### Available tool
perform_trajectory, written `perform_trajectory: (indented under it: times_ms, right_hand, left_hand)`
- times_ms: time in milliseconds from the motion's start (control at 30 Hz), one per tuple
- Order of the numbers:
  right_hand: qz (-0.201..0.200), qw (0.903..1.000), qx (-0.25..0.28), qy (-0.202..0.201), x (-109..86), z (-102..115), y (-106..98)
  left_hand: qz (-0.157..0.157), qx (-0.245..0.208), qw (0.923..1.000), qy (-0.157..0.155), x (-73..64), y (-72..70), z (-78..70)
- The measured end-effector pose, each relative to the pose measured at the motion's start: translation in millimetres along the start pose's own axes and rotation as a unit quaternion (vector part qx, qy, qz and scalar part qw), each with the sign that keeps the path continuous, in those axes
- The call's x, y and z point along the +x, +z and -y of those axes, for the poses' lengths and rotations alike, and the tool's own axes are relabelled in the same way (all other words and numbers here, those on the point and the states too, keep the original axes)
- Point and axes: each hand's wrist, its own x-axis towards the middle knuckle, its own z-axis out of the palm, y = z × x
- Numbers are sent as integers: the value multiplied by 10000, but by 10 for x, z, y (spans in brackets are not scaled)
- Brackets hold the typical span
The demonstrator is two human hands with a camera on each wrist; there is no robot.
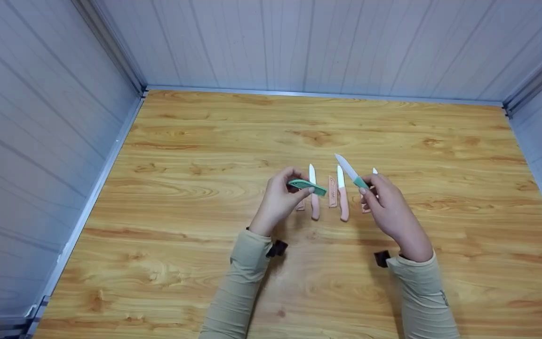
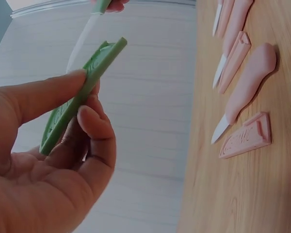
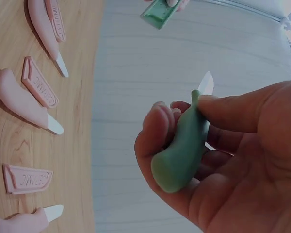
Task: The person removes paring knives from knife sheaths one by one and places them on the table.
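Between thumb and fingers, my left hand [image 1: 280,195] holds a green blade sheath [image 2: 82,97] above the table. My right hand [image 1: 386,205] grips the green handle of a ceramic knife [image 3: 182,141], its white blade bare and pointing up and left in the head view. Sheath and blade are apart. Beneath the hands lie pink-handled knives with white blades: a left one [image 1: 315,207], a middle one [image 1: 343,202], and a third, mostly hidden by my right hand in the head view, whose blade tip [image 1: 375,171] shows.
Pink sheaths lie beside the pink knives, the middle sheath [image 1: 332,193] in full sight and the others partly covered by my hands in the head view. The wood-grain table [image 1: 195,155] is bounded by pale panel walls [image 1: 285,42] at the back and sides.
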Motion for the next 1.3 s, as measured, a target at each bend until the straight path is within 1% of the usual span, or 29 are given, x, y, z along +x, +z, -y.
perform_trajectory:
  times_ms: [100,233,300,400,433,533,600,633,667,800,900,1000,1100,1200,1300]
  right_hand:
    - [-73,9998,157,-31,-5,7,2]
    - [-154,9999,16,-31,-7,12,-3]
    - [-149,9999,57,64,-5,13,-5]
    - [-155,9994,168,269,7,25,-1]
    - [-156,9992,192,320,1,73,-7]
    - [-184,9985,249,455,19,58,1]
    - [-190,9982,287,500,25,46,4]
    - [-188,9979,358,513,26,33,3]
    - [-190,9975,409,543,38,-16,11]
    - [-91,9962,570,653,33,-17,8]
    - [27,9952,655,720,41,-29,14]
    - [89,9948,723,714,51,-42,23]
    - [114,9943,768,728,57,-55,25]
    - [135,9944,677,796,58,-68,13]
    - [111,9943,591,878,51,-78,-11]
  left_hand:
    - [11,-96,9999,-75,-3,-5,8]
    - [32,-384,9992,-87,-2,-1,32]
    - [54,-502,9987,-65,4,5,43]
    - [94,-449,9989,4,14,11,55]
    - [135,-418,9990,6,0,9,12]
    - [204,-195,9996,16,5,18,7]
    - [241,-161,9996,-71,8,31,0]
    - [253,-212,9993,-150,10,42,-2]
    - [252,-266,9991,-226,28,58,43]
    - [277,-657,9957,-588,28,100,50]
    - [302,-891,9929,-731,20,130,59]
    - [327,-1108,9909,-697,16,165,67]
    - [299,-1099,9922,-506,15,209,87]
    - [201,-985,9943,-348,12,265,110]
    - [140,-1143,9926,-382,12,344,133]
